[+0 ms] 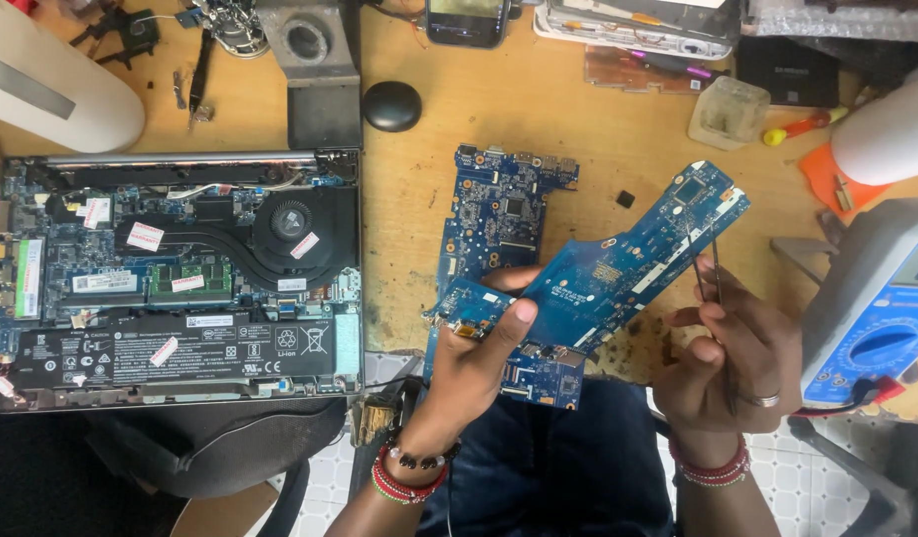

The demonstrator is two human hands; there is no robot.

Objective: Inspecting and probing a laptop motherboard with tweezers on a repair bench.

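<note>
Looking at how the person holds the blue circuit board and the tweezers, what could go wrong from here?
The left hand pinches the blue circuit board at one end only, in the air, so it might flex or slip onto the second board below. The tweezers in the right hand have their tips close to the board and could scratch or bridge small parts.

Electronics repair workshop: opened laptop, bare circuit boards, multimeter on a cluttered wooden bench.
</note>
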